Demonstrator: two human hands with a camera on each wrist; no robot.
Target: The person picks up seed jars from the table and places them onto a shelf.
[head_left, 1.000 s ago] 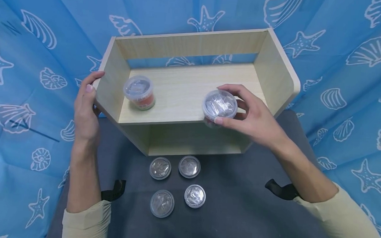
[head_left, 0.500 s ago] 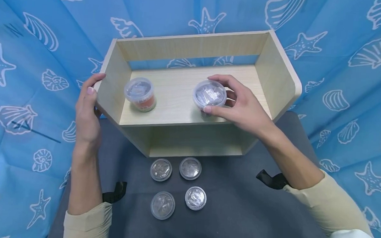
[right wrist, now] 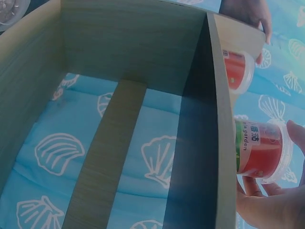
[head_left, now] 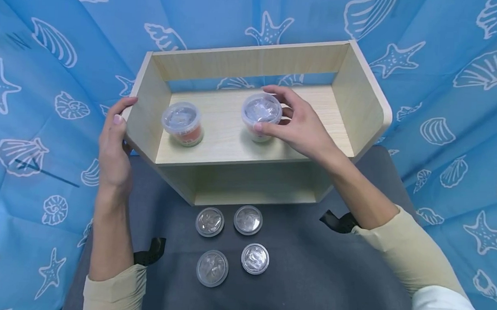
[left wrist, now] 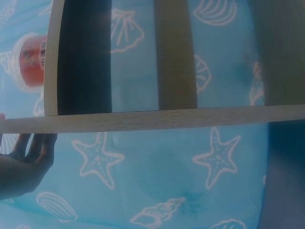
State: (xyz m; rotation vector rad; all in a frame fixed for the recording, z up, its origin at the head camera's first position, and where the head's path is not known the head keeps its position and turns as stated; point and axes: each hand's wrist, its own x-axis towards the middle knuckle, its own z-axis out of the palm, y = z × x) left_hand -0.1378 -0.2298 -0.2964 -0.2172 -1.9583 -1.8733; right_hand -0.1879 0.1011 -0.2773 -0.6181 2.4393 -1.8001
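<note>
Tub (head_left: 259, 114) with clear lid, upright at the upper board (head_left: 221, 105) of a pale wooden shelf unit (head_left: 252, 65), near the middle and well in from both side panels. Clasped close under the lid by the right hand (head_left: 297, 122), thumb on the near side of the rim, index finger round the far side, other fingers bent along the right. Resting on the board or just above it: impossible to tell, with the base partly hidden in the right wrist view. Red sides there, green toward the bottom, plus a label (right wrist: 247, 138) printed with characters and "garden". Farther left on the same board, second tub (head_left: 184, 123), also red and clear-lidded, standing upright near the left side panel (head_left: 148, 109). Just past that, left hand (head_left: 115, 151) clamped on the panel's front edge, with one fingertip hooked over. On dark table (head_left: 310, 259) before the shelf unit, four round lidded containers with silvery tops, all apart: back left (head_left: 210, 221), back right (head_left: 248, 219), front right (head_left: 255, 258), front left (head_left: 212, 268). Black straps (head_left: 149, 251) at both forearms, just beyond beige sleeves (head_left: 115, 288). Behind and to both sides, blue curtain (head_left: 221, 15) patterned with white shells and starfish.
</note>
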